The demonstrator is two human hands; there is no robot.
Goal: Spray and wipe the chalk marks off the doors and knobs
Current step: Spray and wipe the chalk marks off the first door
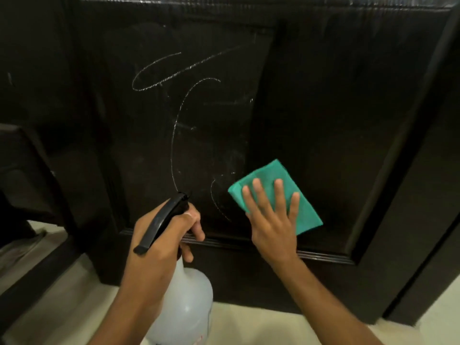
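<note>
A dark wooden door (323,120) fills the view, and its lower panel carries white chalk marks (174,115) in loops and curves. My right hand (271,220) presses a folded green cloth (281,180) flat against the panel with straight, spread fingers, just right of a short chalk curve (216,200). My left hand (164,235) grips the neck of a translucent white spray bottle (189,302) with a black trigger head (161,220), nozzle pointing at the door. No knob is in view.
A pale tiled floor (249,327) runs below the door. A dark door frame (423,220) stands to the right. At the left, another dark panel (25,170) and a dark threshold strip (37,277) cross the floor.
</note>
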